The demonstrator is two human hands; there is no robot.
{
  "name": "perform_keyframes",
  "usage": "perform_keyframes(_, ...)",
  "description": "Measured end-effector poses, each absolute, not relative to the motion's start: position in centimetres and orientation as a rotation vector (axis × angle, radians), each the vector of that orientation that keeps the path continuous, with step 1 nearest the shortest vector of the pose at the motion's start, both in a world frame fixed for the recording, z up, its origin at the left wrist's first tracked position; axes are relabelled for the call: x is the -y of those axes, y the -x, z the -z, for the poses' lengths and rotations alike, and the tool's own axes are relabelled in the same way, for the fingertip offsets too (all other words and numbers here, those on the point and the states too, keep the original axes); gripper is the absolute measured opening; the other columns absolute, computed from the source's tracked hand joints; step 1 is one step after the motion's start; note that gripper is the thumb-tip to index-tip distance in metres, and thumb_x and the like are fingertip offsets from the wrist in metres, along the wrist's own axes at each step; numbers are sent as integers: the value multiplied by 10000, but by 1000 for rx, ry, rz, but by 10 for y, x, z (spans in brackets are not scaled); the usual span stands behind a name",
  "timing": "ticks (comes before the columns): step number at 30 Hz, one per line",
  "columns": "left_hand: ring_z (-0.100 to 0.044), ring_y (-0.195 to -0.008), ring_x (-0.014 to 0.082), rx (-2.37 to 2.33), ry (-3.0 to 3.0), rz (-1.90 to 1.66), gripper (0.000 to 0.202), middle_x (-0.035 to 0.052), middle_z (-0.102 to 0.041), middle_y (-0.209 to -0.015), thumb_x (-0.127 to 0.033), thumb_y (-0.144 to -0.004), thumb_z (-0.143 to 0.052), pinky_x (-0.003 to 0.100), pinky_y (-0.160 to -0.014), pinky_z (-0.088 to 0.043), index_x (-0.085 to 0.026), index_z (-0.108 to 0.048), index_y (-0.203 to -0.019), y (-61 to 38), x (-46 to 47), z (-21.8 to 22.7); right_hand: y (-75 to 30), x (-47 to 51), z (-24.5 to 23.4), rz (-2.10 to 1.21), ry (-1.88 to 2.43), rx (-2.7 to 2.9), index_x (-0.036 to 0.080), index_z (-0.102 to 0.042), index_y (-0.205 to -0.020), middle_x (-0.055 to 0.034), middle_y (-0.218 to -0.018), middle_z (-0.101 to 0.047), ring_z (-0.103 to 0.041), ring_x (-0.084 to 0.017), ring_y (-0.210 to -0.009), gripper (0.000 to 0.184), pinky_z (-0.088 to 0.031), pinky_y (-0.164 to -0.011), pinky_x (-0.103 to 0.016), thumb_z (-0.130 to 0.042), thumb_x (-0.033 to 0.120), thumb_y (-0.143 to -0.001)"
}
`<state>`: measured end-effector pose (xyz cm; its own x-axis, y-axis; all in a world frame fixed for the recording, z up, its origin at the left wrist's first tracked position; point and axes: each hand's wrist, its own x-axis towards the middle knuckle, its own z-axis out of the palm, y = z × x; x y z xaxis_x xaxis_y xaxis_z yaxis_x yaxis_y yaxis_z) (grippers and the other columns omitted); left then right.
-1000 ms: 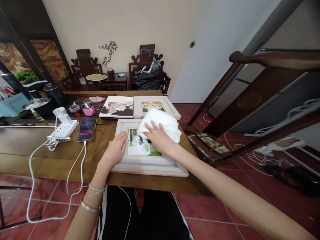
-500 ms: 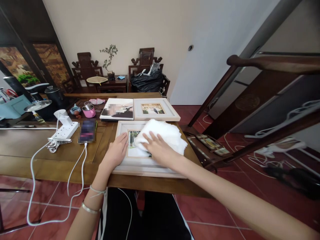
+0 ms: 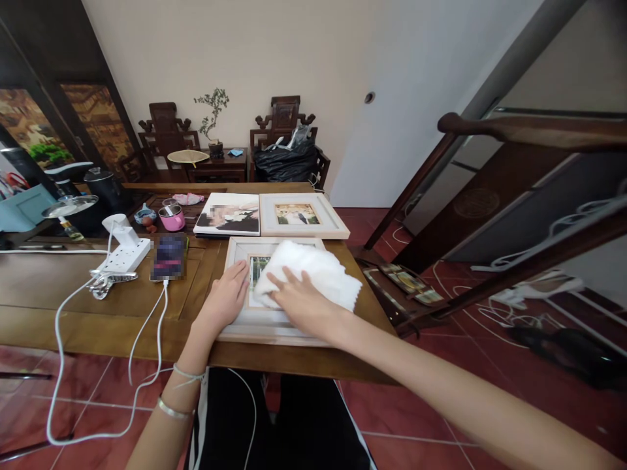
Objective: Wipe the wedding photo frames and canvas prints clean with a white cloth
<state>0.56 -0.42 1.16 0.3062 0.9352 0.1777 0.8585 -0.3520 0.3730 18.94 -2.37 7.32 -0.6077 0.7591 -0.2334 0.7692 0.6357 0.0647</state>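
Note:
A pale picture frame lies flat near the table's front edge, its photo partly hidden. My left hand rests on the frame's left side, fingers stretched out and lying flat. Under my right hand is a crumpled white cloth, pressed against the glass and covering the photo's right part and the frame's right side. My right fingers are partly bent over the cloth. Behind stand a second pale picture frame with a photo in it and, to its left, a white-edged photo panel, both lying flat.
On the left of the wooden table are a phone on a white cable, a power strip, a pink cup and a lidded pot. A dark wooden chair stands at the right.
My right hand and the white cloth have shifted slightly left and toward me over the frame. My left hand stays on the frame's left side. The view has turned slightly.

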Motion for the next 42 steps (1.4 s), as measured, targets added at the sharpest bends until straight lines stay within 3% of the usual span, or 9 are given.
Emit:
perform_keyframes(5, -359, -1367, 246, -1639, -2375, -562, 447, 129, -396, -1477, -252, -965, -308, 450, -1040, -408, -151, -423, -1385, -5, 2, -8, -213, 48, -87, 304, -1062, -2757, 230, -646, -1184, -69, -1386, -522, -428, -315, -1299, 620, -471, -927, -418, -412, -80, -700)
perform_keyframes(7, -354, -1370, 247, -1644, -2361, -558, 444, 129, -393, -1478, -255, -968, -306, 451, -1045, -402, -155, -422, -1385, -5, 3, -7, -213, 35, -83, 259, -1112, -2784, 225, -646, -1182, -69, -1376, -532, -462, -293, -1274, 622, -487, -887, -375, -396, -77, -699)
perform_keyframes(12, -344, -1374, 261, -1600, -2285, -619, 467, 127, -370, -1490, -292, -980, -279, 484, -1070, -362, -163, -358, -1421, -4, 6, -10, -183, -28, -61, -177, -1535, -2705, 175, -521, -1329, -132, -1511, -325, -330, -377, -1339, 600, -394, -980, -541, -451, -29, -769)
perform_keyframes(17, -263, -1415, 247, -1489, -2201, -817, 574, 125, -227, -1554, -378, -989, -252, 457, -1133, -267, -162, -110, -1502, -1, 5, -11, -141, -62, -50, -173, -1659, -2665, 193, -544, -1311, -122, -1545, -246, -182, -449, -1379, 472, -257, -1001, -698, -402, 63, -880)
perform_keyframes(24, -230, -1421, 239, -1439, -2237, -931, 538, 119, -256, -1544, -407, -992, -242, 466, -1137, -238, -182, -216, -1480, -1, 4, -6, -126, -15, -44, -56, -1556, -2696, 205, -371, -1442, -126, -1551, -222, -197, -488, -1357, 515, -292, -984, -703, -347, 158, -930)
perform_keyframes(28, -258, -1398, 265, -1512, -2275, -1006, 514, 153, -316, -1507, -402, -994, -223, 507, -1121, -242, -155, -338, -1430, 1, 3, -1, -131, 9, -51, -30, -1431, -2652, 177, -438, -1406, -104, -1543, -251, -193, -498, -1354, 503, -291, -994, -709, -367, 129, -910)
perform_keyframes(35, -369, -1356, 230, -1512, -2214, -898, 517, 147, -448, -1428, -392, -993, -220, 430, -1129, -296, -109, -464, -1349, 0, 3, -6, -151, 52, -60, -72, -1151, -2809, 182, -536, -1326, -134, -1498, -345, -293, -455, -1338, 478, -343, -994, -668, -446, 98, -864)
perform_keyframes(39, -362, -1367, 229, -1534, -2270, -826, 474, 137, -460, -1426, -363, -987, -268, 436, -1126, -305, -123, -473, -1342, 1, 1, -2, -175, 64, -74, 93, -1042, -2700, 209, -532, -1328, -116, -1507, -329, -269, -458, -1348, 602, -331, -1008, -662, -584, 63, -747)
perform_keyframes(42, -355, -1371, 241, -1565, -2340, -755, 442, 145, -431, -1447, -304, -967, -348, 452, -1115, -320, -128, -445, -1361, 1, -1, 4, -196, 67, -90, 145, -1102, -2593, 182, -552, -1310, -118, -1490, -361, -288, -443, -1345, 619, -348, -1008, -638, -551, -3, -719)
